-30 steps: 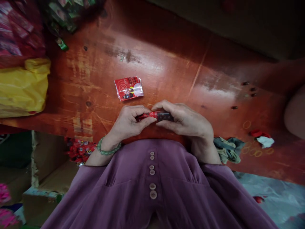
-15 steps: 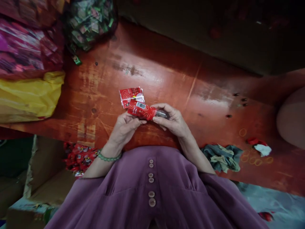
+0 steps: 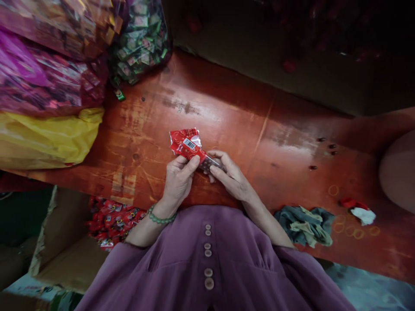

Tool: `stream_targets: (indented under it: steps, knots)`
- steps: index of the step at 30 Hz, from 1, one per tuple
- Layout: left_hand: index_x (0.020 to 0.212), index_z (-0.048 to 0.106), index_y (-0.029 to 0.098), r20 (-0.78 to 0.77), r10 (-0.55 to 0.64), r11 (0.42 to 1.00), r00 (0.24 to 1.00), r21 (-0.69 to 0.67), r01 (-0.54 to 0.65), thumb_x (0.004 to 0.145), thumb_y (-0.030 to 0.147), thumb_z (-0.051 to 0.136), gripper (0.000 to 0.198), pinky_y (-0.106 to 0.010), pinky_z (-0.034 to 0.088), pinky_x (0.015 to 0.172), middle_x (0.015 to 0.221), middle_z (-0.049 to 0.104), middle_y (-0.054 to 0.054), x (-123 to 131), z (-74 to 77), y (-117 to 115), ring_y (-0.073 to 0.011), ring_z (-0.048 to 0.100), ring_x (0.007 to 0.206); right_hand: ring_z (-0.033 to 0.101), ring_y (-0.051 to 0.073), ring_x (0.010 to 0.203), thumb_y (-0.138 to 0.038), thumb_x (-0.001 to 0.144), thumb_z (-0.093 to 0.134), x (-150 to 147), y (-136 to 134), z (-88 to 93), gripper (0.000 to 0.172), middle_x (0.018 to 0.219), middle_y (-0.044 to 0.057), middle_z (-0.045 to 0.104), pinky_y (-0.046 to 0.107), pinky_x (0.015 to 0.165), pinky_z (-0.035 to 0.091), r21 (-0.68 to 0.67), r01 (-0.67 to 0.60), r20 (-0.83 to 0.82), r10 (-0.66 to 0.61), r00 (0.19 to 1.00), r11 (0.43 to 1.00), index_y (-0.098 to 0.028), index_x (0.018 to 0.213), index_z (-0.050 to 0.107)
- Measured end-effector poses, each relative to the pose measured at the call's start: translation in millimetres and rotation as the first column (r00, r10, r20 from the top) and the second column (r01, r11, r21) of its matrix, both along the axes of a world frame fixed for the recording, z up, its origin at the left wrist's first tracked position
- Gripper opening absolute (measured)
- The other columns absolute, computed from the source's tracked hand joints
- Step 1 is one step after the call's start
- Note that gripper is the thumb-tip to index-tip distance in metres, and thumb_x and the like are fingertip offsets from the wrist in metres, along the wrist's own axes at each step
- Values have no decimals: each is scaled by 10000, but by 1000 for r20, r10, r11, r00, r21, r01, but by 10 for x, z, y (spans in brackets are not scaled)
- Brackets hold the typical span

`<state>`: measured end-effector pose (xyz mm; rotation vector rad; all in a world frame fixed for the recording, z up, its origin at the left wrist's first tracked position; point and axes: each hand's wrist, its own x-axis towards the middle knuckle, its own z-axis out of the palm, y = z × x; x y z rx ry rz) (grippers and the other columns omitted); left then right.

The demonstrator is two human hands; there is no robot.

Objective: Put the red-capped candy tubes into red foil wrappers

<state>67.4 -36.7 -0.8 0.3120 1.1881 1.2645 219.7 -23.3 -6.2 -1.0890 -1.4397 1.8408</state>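
Observation:
In front of my body I hold a clear tube of dark pellets (image 3: 206, 164), partly covered by a red wrapper (image 3: 193, 148) with a barcode label. My left hand (image 3: 181, 175) pinches the red wrapper where it meets the tube. Around the tube's bare lower right end, the fingers of my right hand (image 3: 231, 173) are closed. Another red printed packet (image 3: 177, 136) with a shiny silvery edge lies just beyond, partly hidden by the wrapper. A green bead bracelet (image 3: 161, 218) circles my left wrist.
On the reddish wooden table (image 3: 240, 125), stuffed bags (image 3: 142, 43) and a yellow bag (image 3: 48, 138) stand at left. A cardboard box (image 3: 61, 233) holds several red packets (image 3: 112, 220). At right lie a crumpled cloth (image 3: 304, 224), rubber bands (image 3: 333, 190) and small dark balls (image 3: 332, 147).
The red wrapper has tilted and shifted toward the far left end of the tube, so more dark pellets show. My left hand has moved right, closer to the right hand.

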Motion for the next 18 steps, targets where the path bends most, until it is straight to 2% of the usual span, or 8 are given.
stream_targets:
  steps: [2,4,7,9,10,14,16,18]
  knots:
    - [767,721,188,-36,32,999,999,29,-31,631,407,868,297,-262,543,734,742,737,14,16,-43,7,-105,651,671,543,82,630,-403,991,477,22,-5,-10,290,825,-25,597,234,650,467,20,8,66,-10,998,1000,-200,1197,503]
    - [767,731,191,-83,51,998,995,53,-47,632,411,868,293,-245,540,729,740,738,19,33,-87,7,-97,647,670,551,91,633,-388,989,475,28,1,-19,240,810,-20,611,238,648,467,112,7,152,-24,988,994,-199,1128,528]
    - [750,746,186,-142,75,995,987,77,-65,612,414,880,298,-236,543,740,744,747,9,41,-126,5,-100,655,681,613,140,784,-345,975,496,9,17,-34,202,928,40,665,280,726,494,324,-25,262,-64,963,946,-202,1111,540]
    - [733,751,185,-151,86,993,985,97,-72,596,418,889,304,-230,543,728,725,746,8,34,-129,15,-99,653,665,625,162,856,-331,967,506,-13,21,-47,196,991,68,672,298,758,502,395,-24,271,-91,958,918,-200,1108,543]
    - [722,750,185,-147,83,992,986,109,-67,593,418,892,301,-225,542,711,711,743,10,29,-126,24,-96,649,649,622,155,832,-333,971,498,-25,19,-53,195,972,62,666,292,744,502,381,-10,247,-91,965,925,-200,1108,539]
    - [708,751,196,-153,58,993,987,108,-42,604,421,886,282,-233,548,684,717,747,7,20,-99,66,-108,657,648,541,90,622,-370,992,457,-55,4,-63,209,813,-19,591,233,623,472,169,46,83,-61,995,985,-206,1108,515]
    - [734,758,199,-150,45,996,988,83,-33,605,444,880,303,-268,565,723,761,760,-11,25,-87,71,-135,678,692,518,81,611,-374,981,483,-60,-1,-70,203,803,-28,570,227,618,457,168,78,73,-92,993,983,-209,1092,520]
    - [758,760,193,-113,-21,996,993,84,31,626,468,861,321,-298,576,709,765,758,-27,25,-80,58,-147,676,658,521,82,624,-389,968,512,-62,-1,-89,204,816,-25,570,228,619,453,147,106,42,-113,993,983,-215,1073,524]
